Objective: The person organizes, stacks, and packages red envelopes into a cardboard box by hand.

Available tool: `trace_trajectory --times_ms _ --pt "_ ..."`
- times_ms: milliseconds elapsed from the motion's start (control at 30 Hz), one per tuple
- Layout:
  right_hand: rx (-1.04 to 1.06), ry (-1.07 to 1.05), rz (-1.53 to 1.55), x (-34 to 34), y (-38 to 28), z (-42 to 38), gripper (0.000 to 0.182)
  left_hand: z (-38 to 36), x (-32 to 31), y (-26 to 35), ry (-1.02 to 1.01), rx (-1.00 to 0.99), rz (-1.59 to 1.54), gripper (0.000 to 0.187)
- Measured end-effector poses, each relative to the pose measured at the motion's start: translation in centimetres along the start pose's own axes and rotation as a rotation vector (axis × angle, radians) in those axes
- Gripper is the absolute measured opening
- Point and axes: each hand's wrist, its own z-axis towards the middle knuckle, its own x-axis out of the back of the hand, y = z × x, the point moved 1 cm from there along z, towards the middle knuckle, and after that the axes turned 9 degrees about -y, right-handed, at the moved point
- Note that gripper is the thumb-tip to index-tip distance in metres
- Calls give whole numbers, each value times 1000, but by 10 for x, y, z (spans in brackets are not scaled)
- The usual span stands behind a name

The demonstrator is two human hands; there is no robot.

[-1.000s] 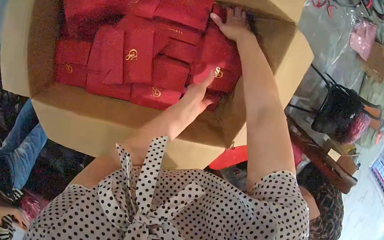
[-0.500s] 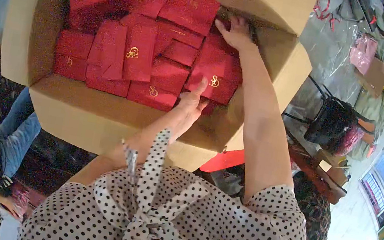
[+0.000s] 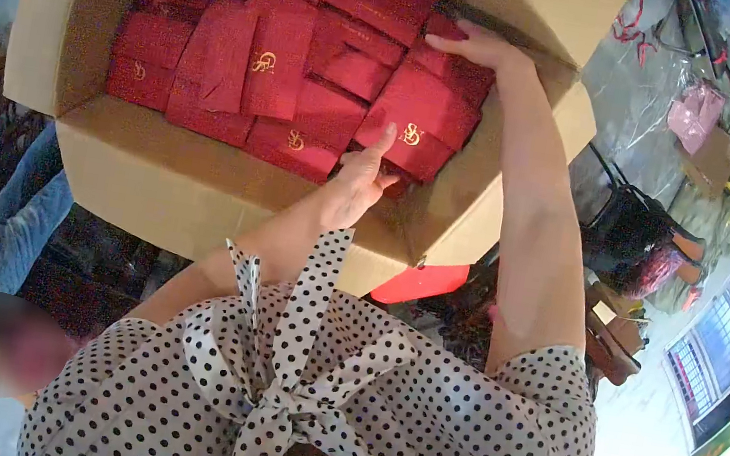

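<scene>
Red flap pouches with gold lettering point(image 3: 275, 71) lie packed in a cardboard box point(image 3: 133, 182). My left hand point(image 3: 362, 175) is at the box's near side, thumb stretched out against the near edge of a red pouch point(image 3: 425, 123) on the right; its other fingers are partly hidden. At the far right corner, my right hand point(image 3: 489, 49) reaches over the far end of the same row, fingers extended along a red pouch point(image 3: 453, 63). Neither hand has visibly lifted anything. Some pouches lie flat, others lean or overlap.
Box flaps stand out around the opening. A red object point(image 3: 421, 282) shows under the box's near right corner. Another person's jeans-clad leg point(image 3: 28, 213) is at the left. To the right are a black chair point(image 3: 624, 221) and clear plastic bags point(image 3: 665, 85).
The box and pouches sit slightly higher in view. My right hand has drawn up from the corner gap onto the pouch's far end; my left hand stays at the near edge.
</scene>
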Motion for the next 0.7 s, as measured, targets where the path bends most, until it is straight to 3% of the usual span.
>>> trace_trajectory --times_ms 33,67,200,300,333,367,400,433,500,533,567,633,700 --pt "24 45 -84 -2 6 9 112 0 -1 3 103 32 25 60" --pt "123 66 -40 -4 23 27 112 -8 -5 8 109 23 55 60" --pt "84 74 51 -1 17 32 115 0 1 4 158 60 35 57" --pt "81 14 -123 9 -2 20 115 7 0 5 254 97 14 54" --pt "23 -77 -66 16 5 30 110 4 1 2 121 14 -20 51" --pt "-37 -167 -6 19 5 33 105 1 4 3 131 21 -22 51" --pt "-195 -356 80 21 6 36 98 1 6 3 94 53 -28 70" --pt "-202 -364 83 14 9 36 98 0 8 2 55 86 -37 90" --pt "16 -619 78 -1 0 24 99 -6 4 -3 51 71 -41 89" --pt "182 -650 178 -20 -4 11 107 -11 4 -6 13 37 -40 88" --pt "150 -435 16 -31 4 9 108 -18 4 -3 -102 82 -54 85" --pt "150 -120 -225 -55 -6 -26 116 -45 8 4 -61 106 -39 79" --pt "123 -213 -404 -86 -35 -67 114 -54 31 -2 -61 157 -103 62"
